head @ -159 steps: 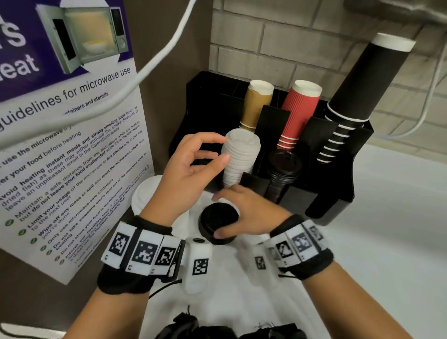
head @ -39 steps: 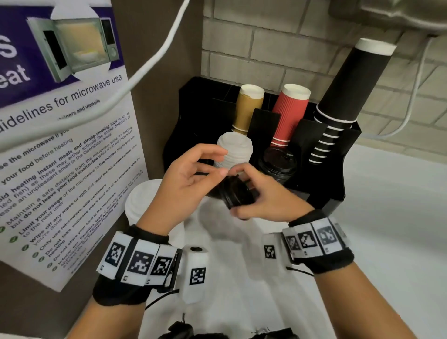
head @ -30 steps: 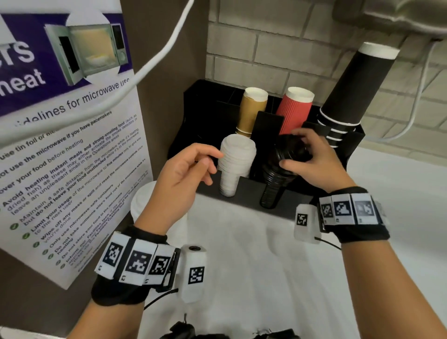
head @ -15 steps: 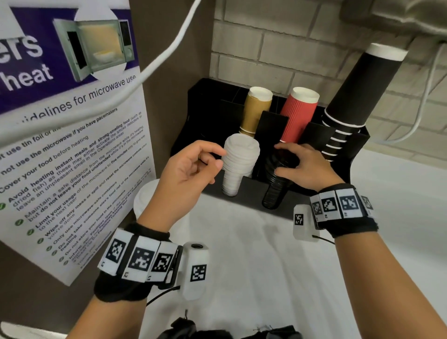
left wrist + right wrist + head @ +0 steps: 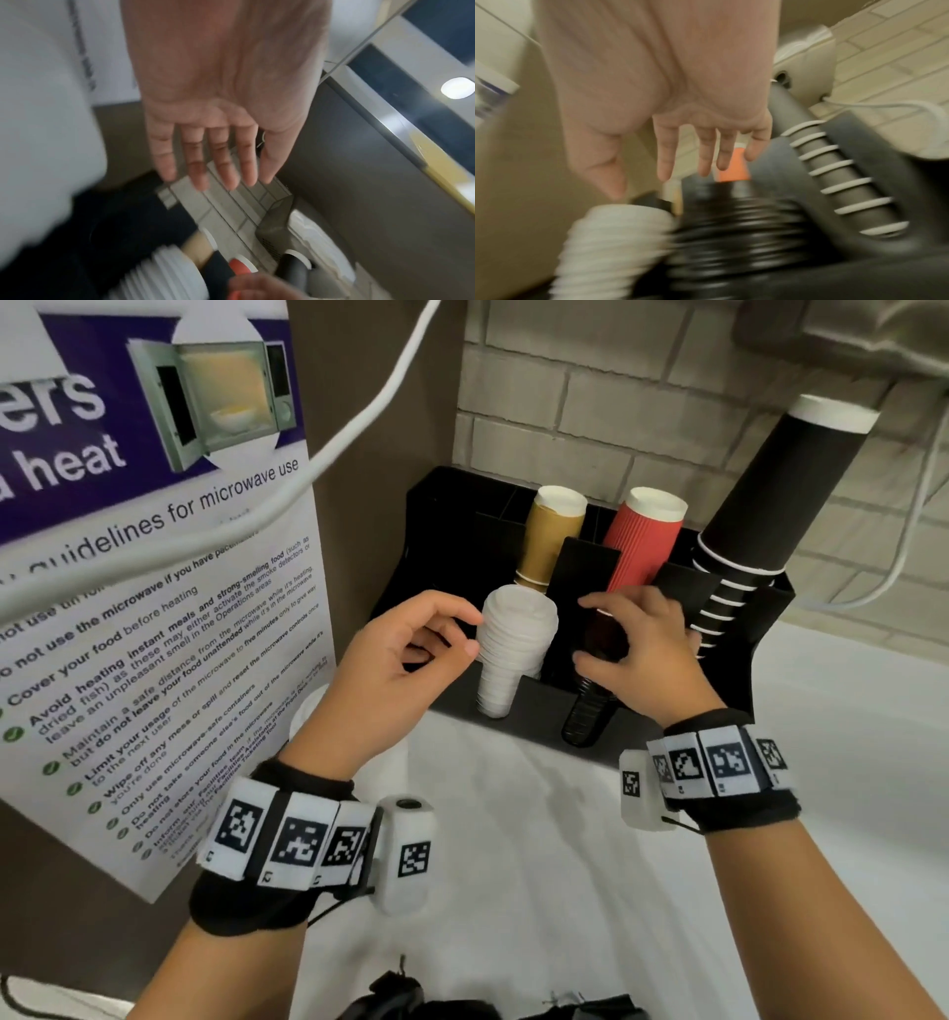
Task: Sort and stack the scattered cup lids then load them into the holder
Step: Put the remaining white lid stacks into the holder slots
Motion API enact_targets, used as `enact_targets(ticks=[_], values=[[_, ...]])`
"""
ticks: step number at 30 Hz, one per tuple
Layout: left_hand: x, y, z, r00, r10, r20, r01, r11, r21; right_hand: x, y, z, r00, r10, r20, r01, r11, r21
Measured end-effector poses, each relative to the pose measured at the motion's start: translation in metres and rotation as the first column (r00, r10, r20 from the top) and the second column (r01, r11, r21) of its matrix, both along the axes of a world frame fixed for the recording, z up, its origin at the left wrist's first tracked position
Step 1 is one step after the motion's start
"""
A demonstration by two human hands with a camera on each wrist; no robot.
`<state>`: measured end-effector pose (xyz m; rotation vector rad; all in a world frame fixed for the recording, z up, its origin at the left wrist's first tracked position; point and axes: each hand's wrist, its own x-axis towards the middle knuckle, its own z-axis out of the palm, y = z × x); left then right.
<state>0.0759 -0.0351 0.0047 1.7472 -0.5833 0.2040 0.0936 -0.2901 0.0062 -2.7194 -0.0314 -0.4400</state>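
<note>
Your right hand [image 5: 639, 654] lay over the top of the black lid stack [image 5: 588, 711] in the holder [image 5: 534, 701], fingers spread and relaxed, grasping nothing; whether they touched the lids I could not tell. Your left hand [image 5: 395, 670] hung empty at nine o'clock of the white lid stack [image 5: 513, 654], fingers loosely curled, just beside it. Both stacks stood tilted in the front slots, white at nine o'clock of black. Tan, red and black cups [image 5: 552, 531] rose at twelve o'clock behind them.
</note>
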Motion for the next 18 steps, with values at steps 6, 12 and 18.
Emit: enact_targets(ticks=[6,12,18], values=[[0.007,0.019,0.006,0.978,0.201,0.049,-0.195,0.818,0.542,-0.014,0.086,-0.030,0.818,0.507,-0.271,-0.365,0.822,0.437],[0.004,0.031,0.002,0.966,0.248,-0.074,-0.091,0.592,0.800,-0.012,0.145,-0.079,0.629,0.666,-0.401,-0.338,0.699,0.631],[0.004,0.034,0.001,0.957,0.125,-0.262,0.146,0.574,0.806,-0.016,0.144,-0.088,0.688,0.644,-0.334,-0.294,0.669,0.682]])
